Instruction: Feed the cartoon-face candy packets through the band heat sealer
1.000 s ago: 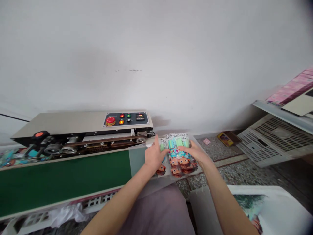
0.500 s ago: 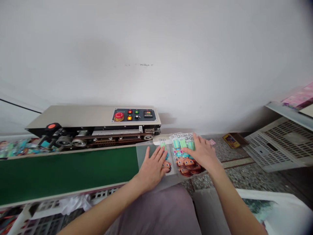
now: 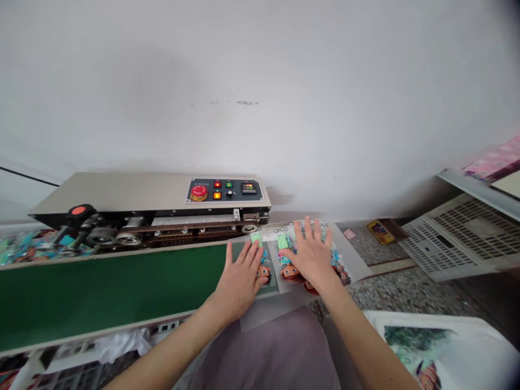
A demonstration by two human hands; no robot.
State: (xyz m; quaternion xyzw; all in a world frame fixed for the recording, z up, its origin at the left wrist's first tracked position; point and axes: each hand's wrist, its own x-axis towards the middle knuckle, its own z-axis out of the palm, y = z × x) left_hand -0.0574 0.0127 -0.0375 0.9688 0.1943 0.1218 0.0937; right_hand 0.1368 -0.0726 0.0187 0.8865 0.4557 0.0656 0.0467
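Observation:
My left hand (image 3: 239,280) lies flat, fingers spread, on a clear packet of colourful cartoon items (image 3: 260,258) at the right end of the green conveyor belt (image 3: 109,295). My right hand (image 3: 310,254) presses flat on a stack of similar packets (image 3: 337,266) just to the right, on a clear feed plate. The top edge of the left packet sits near the sealer's intake rollers (image 3: 247,228). Neither hand grips anything.
The band sealer (image 3: 150,203) with its control panel (image 3: 223,190) and red stop button stands against the white wall. Finished packets pile at the far left (image 3: 24,250). White plastic crates (image 3: 450,238) and a shelf are at right; a white bag (image 3: 442,346) lies at lower right.
Both hands went from handling the packet stack to lying flat on it. My left hand slid one packet leftward onto the belt end; the right hand spread over the stack.

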